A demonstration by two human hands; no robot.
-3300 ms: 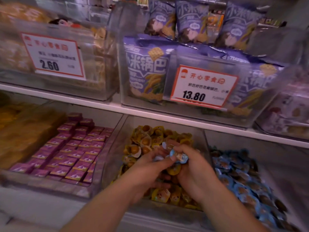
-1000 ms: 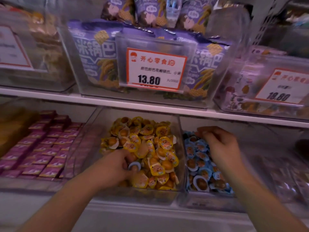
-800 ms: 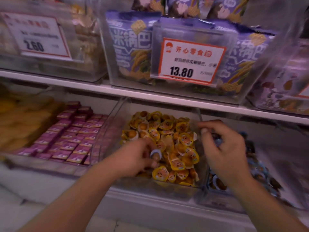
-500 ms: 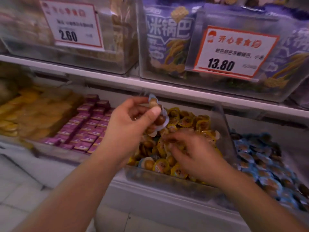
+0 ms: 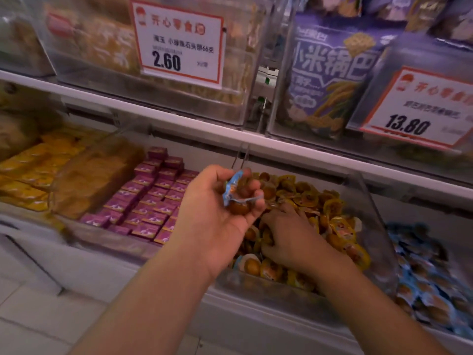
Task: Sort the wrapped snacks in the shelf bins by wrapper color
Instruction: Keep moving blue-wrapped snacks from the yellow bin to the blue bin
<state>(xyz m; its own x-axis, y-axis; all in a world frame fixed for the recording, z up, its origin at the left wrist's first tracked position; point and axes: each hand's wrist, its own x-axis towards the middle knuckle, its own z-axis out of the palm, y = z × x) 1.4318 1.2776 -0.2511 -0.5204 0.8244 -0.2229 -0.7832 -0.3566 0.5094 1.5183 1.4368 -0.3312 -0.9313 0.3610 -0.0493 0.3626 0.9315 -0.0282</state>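
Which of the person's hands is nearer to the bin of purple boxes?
Left. The left hand, holding blue-wrapped snacks, is raised right beside the purple boxes. The right hand is farther off, down among the yellow-wrapped snacks.

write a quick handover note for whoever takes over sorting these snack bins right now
Left hand: raised over the bins, fingers closed on blue-wrapped snacks.
Right hand: down in the yellow-wrapper bin, digging among the yellow snacks; whether it grips anything is hidden.
Blue-wrapper bin sits just to the right; purple boxes to the left.
Done: stray blues are pulled out of the yellow bin.
Left: drop the held ones into the blue bin, then check the yellow bin for more strays.
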